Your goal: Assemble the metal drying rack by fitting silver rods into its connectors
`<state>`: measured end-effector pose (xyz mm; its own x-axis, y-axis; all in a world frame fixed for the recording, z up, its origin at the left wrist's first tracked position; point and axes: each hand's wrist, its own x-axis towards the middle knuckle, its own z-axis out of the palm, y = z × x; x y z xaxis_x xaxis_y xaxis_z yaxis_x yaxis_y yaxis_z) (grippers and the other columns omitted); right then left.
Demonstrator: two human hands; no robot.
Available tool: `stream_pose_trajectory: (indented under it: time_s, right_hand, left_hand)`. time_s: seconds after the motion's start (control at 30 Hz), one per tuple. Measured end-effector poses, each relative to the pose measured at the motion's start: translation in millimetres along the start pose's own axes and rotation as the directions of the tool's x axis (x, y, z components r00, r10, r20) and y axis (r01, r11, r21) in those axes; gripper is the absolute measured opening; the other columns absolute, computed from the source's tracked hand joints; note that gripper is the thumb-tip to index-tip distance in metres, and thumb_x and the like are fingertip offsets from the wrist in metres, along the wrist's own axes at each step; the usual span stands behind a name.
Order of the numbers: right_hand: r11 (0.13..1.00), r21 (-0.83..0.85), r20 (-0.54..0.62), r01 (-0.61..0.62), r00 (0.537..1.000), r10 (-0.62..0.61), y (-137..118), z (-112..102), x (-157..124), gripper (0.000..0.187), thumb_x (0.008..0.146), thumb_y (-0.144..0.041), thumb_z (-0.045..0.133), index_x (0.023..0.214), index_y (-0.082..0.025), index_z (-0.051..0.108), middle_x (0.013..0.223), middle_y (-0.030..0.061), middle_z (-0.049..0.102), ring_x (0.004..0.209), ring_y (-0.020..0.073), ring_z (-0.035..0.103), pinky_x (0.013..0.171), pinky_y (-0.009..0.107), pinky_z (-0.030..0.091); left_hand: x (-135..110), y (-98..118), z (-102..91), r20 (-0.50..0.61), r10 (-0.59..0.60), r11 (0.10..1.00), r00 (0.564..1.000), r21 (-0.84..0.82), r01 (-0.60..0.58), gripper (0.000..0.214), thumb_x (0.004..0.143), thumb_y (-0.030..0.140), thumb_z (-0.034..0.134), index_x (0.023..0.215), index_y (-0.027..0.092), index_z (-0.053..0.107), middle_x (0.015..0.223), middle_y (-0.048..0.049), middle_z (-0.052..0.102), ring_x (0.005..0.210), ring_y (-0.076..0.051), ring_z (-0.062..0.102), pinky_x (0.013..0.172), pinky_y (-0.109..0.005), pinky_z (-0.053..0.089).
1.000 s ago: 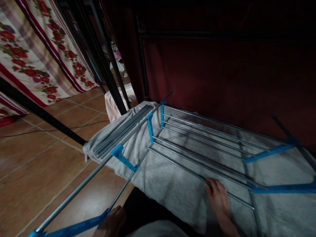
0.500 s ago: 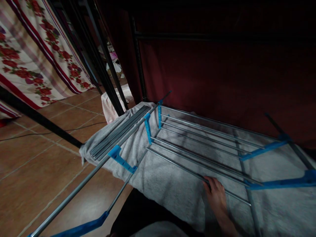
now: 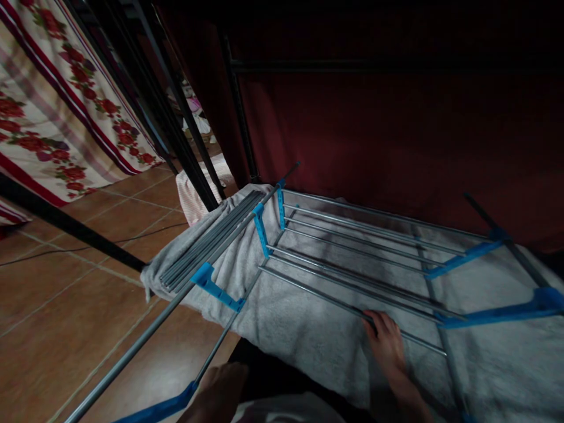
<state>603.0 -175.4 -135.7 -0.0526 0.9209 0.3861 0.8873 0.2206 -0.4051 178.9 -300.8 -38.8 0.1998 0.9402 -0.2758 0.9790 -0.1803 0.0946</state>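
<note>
A metal rack frame with blue plastic brackets [image 3: 215,288] lies across a grey blanket [image 3: 308,341]. My right hand [image 3: 385,341] has its fingers curled over the nearest crosswise metal rod [image 3: 308,288], toward that rod's right end. At the bottom, my left hand [image 3: 220,385] is beside the thin lower side rail and a blue end piece [image 3: 163,405]; its fingers are dark and turned from view, so I cannot make out a grip. Several parallel rods [image 3: 352,241] span the frame between the left and right brackets.
A bundle of loose grey tubes [image 3: 211,241] lies on the blanket's left part. Black metal posts [image 3: 189,129] stand behind it, with a dark red cloth [image 3: 374,135] along the back. A floral curtain [image 3: 79,106] hangs at left above a tiled floor [image 3: 66,294] crossed by a cable.
My left hand has come into view at the bottom, beside the lower side rail. My right hand stays on the same rod. The view has shifted slightly.
</note>
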Motion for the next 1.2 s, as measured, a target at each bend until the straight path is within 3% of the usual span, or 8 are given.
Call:
stream_pose_trajectory:
  time_s: [0.07,0.2,0.37,0.53,0.73,0.93,1.07,1.2]
  right_hand:
    - [1.0,0.008,-0.005,-0.003,1.0,0.003,0,0,0,0.029,0.098,-0.043,0.047,0.112,-0.026,0.067,0.109,0.0085,0.07,0.105,0.0272,0.062,0.091,0.044,0.047]
    - [1.0,0.025,-0.008,-0.014,1.0,0.014,-7,-4,4,0.025,0.097,-0.037,0.049,0.112,-0.028,0.068,0.107,0.007,0.07,0.103,0.0265,0.062,0.091,0.044,0.048]
    - [0.998,0.027,-0.039,-0.052,0.998,0.053,-27,-15,8,0.022,0.096,-0.028,0.051,0.108,-0.03,0.069,0.105,0.0054,0.069,0.102,0.0253,0.062,0.094,0.044,0.048]
    - [0.993,0.051,-0.085,-0.102,0.991,0.106,-35,-22,12,0.019,0.095,-0.025,0.055,0.107,-0.028,0.069,0.105,0.0052,0.07,0.103,0.0243,0.061,0.095,0.043,0.047]
    - [0.965,0.198,-0.161,-0.17,0.966,0.203,-40,-40,13,0.024,0.096,-0.029,0.055,0.115,-0.031,0.07,0.116,0.0057,0.067,0.113,0.0256,0.057,0.103,0.048,0.044]
    - [0.768,0.54,-0.371,-0.346,0.721,0.585,-43,-50,7,0.025,0.093,-0.047,0.059,0.108,-0.03,0.068,0.113,0.0073,0.064,0.114,0.0275,0.055,0.108,0.052,0.039]
    - [0.495,0.789,-0.245,-0.365,0.551,0.798,-31,-49,10,0.038,0.081,-0.061,0.068,0.097,-0.026,0.064,0.092,0.0011,0.064,0.088,0.0197,0.06,0.087,0.037,0.051]
    - [0.224,0.93,-0.057,-0.291,0.488,0.871,-26,-59,20,0.043,0.072,-0.061,0.076,0.093,-0.026,0.063,0.089,-0.0008,0.068,0.076,0.0162,0.063,0.073,0.031,0.054]
  left_hand:
    - [39,20,-30.1,0.036,-0.01,0.99,0.999,-0.142,0.015,0.036,0.095,0.009,0.039,0.101,0.02,0.072,0.096,-0.0075,0.075,0.089,-0.023,0.071,0.079,-0.036,0.055]
    - [120,63,-63.1,-0.364,0.122,0.969,0.923,-0.158,-0.191,0.032,0.099,0.018,0.042,0.121,0.021,0.066,0.124,-0.0094,0.068,0.115,-0.025,0.063,0.106,-0.047,0.045]
    - [188,75,-39.0,-0.494,0.399,0.872,0.773,-0.057,-0.486,0.038,0.1,0.015,0.04,0.132,0.024,0.06,0.129,-0.0069,0.065,0.125,-0.021,0.057,0.117,-0.051,0.035]
    - [221,63,-11.2,-0.439,0.463,0.857,0.77,-0.002,-0.516,0.041,0.099,0.016,0.037,0.128,0.025,0.065,0.124,-0.0061,0.069,0.117,-0.024,0.062,0.108,-0.05,0.043]
    - [225,63,-12.8,-0.498,0.457,0.852,0.737,0.006,-0.524,0.04,0.102,0.024,0.035,0.12,0.022,0.071,0.107,-0.0061,0.074,0.099,-0.024,0.067,0.091,-0.04,0.052]
    - [225,61,-26.6,-0.572,0.451,0.84,0.686,0.011,-0.543,0.038,0.101,0.025,0.038,0.118,0.021,0.072,0.105,-0.0062,0.074,0.092,-0.021,0.068,0.086,-0.036,0.051]
    - [225,62,-32.8,-0.576,0.446,0.836,0.685,-0.006,-0.548,0.039,0.1,0.026,0.038,0.115,0.022,0.073,0.103,-0.0057,0.075,0.088,-0.021,0.068,0.082,-0.036,0.052]
    - [221,63,-35.4,-0.597,0.435,0.839,0.674,-0.004,-0.544,0.038,0.101,0.027,0.038,0.114,0.023,0.073,0.102,-0.0049,0.076,0.088,-0.021,0.068,0.082,-0.036,0.051]
